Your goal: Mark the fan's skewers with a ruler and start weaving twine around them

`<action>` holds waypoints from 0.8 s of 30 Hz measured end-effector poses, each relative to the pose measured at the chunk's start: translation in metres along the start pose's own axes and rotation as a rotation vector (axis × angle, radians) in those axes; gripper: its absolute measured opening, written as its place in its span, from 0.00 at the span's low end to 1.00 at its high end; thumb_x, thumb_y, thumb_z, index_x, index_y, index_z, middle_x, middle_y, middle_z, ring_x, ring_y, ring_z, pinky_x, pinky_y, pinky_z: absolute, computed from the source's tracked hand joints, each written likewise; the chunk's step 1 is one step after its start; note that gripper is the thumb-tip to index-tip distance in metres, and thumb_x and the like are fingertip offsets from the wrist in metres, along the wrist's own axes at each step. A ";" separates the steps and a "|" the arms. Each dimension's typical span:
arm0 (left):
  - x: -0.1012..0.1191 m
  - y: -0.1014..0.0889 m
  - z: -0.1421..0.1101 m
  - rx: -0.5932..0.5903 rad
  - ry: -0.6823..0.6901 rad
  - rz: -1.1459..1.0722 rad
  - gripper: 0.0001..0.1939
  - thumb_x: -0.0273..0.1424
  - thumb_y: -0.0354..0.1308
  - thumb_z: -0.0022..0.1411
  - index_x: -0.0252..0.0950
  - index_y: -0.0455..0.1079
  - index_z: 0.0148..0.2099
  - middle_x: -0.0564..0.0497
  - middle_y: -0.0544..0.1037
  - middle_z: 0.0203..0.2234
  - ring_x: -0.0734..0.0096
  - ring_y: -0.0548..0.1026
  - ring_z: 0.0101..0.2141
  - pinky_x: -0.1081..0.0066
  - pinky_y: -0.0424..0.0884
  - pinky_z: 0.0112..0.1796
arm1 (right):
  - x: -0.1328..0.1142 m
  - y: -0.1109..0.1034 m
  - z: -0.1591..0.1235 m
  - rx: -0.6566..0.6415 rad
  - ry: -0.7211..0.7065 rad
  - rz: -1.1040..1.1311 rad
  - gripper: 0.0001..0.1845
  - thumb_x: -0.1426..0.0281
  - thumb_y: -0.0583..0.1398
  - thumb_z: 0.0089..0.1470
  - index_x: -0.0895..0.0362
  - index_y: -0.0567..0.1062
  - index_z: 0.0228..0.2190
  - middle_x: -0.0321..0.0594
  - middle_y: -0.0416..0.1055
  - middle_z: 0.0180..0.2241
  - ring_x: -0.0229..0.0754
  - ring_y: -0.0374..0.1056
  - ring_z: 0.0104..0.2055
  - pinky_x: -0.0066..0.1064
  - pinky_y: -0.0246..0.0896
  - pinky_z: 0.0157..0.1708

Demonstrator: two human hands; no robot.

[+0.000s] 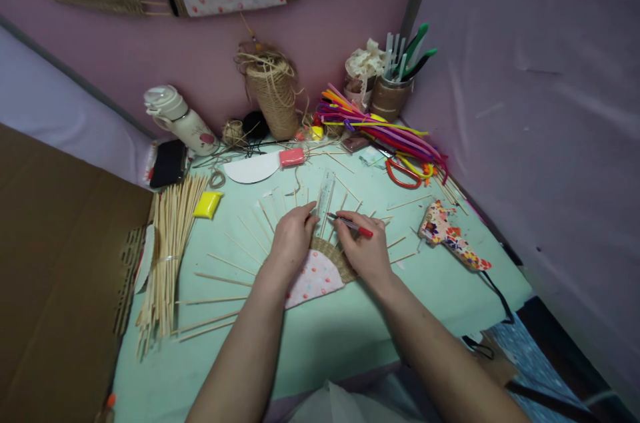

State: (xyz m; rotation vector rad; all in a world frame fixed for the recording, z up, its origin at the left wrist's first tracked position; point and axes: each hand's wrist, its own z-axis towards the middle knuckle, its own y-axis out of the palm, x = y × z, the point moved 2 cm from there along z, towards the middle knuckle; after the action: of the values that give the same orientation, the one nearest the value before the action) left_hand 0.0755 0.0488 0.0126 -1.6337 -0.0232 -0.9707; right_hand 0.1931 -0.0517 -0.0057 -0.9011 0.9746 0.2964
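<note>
A half-round piece [316, 274] with pink-dotted white fabric and a woven jute rim [325, 250] lies on the table, thin wooden sticks [223, 280] fanning out from it. My left hand [293, 236] is closed, thumb and forefinger at the left edge of a clear ruler [326, 193] that stretches along the sticks above the rim. In my right hand [364, 246] is a red pen [357, 226], its dark tip pointing left beside the ruler. Both forearms cross the near part of the table, and my hands hide some of the sticks.
At left lie a bundle of sticks [167, 256] and a yellow packet [207, 204]. A bottle [180, 120], twine cone [274, 93], pipe cleaners [385, 130] and tool jar [393, 96] line the back. Red-handled scissors [403, 174] and a patterned glue gun [453, 236] are at right.
</note>
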 end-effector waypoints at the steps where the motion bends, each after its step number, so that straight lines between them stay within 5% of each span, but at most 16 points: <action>1: 0.000 0.000 0.000 -0.002 0.002 0.001 0.18 0.27 0.55 0.62 0.33 0.71 0.55 0.43 0.80 0.43 0.61 0.76 0.44 0.64 0.69 0.48 | 0.000 0.000 0.000 0.001 -0.001 0.000 0.11 0.64 0.56 0.57 0.53 0.78 0.35 0.39 0.80 0.34 0.46 0.73 0.38 0.42 0.52 0.46; 24: 0.001 -0.001 0.000 -0.009 0.000 0.013 0.18 0.27 0.55 0.62 0.32 0.71 0.55 0.42 0.80 0.43 0.61 0.77 0.44 0.63 0.70 0.48 | 0.001 0.001 0.000 -0.008 -0.007 -0.014 0.11 0.64 0.56 0.58 0.53 0.78 0.35 0.39 0.79 0.34 0.45 0.73 0.38 0.41 0.51 0.46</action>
State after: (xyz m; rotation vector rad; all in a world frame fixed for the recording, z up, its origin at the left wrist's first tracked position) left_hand 0.0756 0.0488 0.0138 -1.6402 -0.0079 -0.9617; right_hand 0.1932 -0.0512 -0.0071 -0.9135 0.9607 0.2920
